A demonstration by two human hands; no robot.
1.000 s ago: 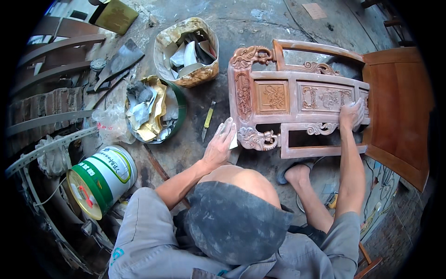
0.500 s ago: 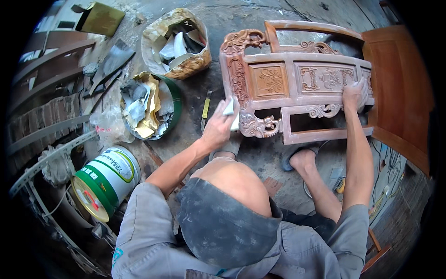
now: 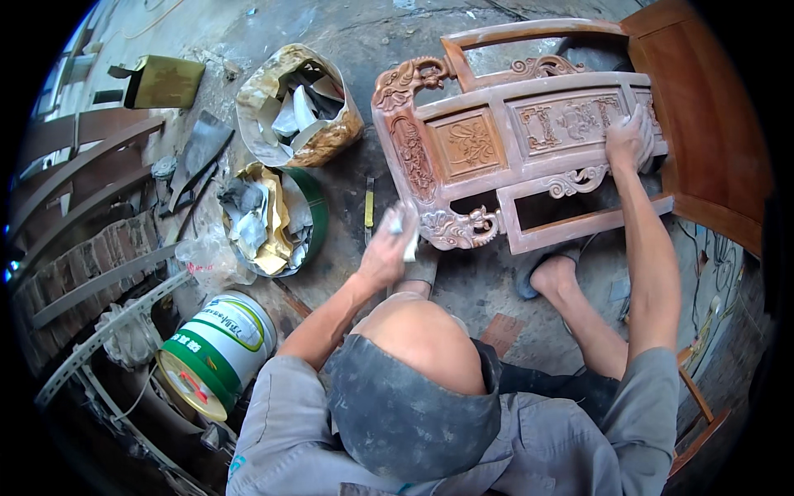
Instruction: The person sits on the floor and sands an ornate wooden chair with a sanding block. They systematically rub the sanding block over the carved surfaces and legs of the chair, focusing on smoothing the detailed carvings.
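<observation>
Since a second ago the carved reddish-brown wooden furniture panel (image 3: 529, 140) sits higher and further right in view, and my left hand (image 3: 387, 248) has come off bare floor up to the panel's lower-left scroll corner.

Near to far:
- My bent knee in dusty grey trousers (image 3: 413, 397) fills the bottom centre — both grey sleeves come in either side of it.
- Green-and-white round paint tin (image 3: 217, 351) lies on its side to my lower left, well apart from the panel.
- Left hand: fingers curled shut around a small pale folded sheet, probably sandpaper (image 3: 405, 236), pressed against the scroll carving at the panel's near left corner.
- My bare foot (image 3: 556, 273) sits just below the panel's lower rail.
- Small yellow-handled tool (image 3: 369, 207) on the concrete floor (image 3: 347, 273), just left of the panel.
- Green round bowl stuffed with crumpled sheets (image 3: 277, 219) further left; tan torn bag of scraps (image 3: 298, 103) beyond it.
- Right hand (image 3: 630, 136): arm stretched out, fingers spread flat on the panel's far right carved section — holding nothing, just bracing it.
- Panel lies flat on the floor, its right end against a plain brown wooden board (image 3: 711, 140).
</observation>
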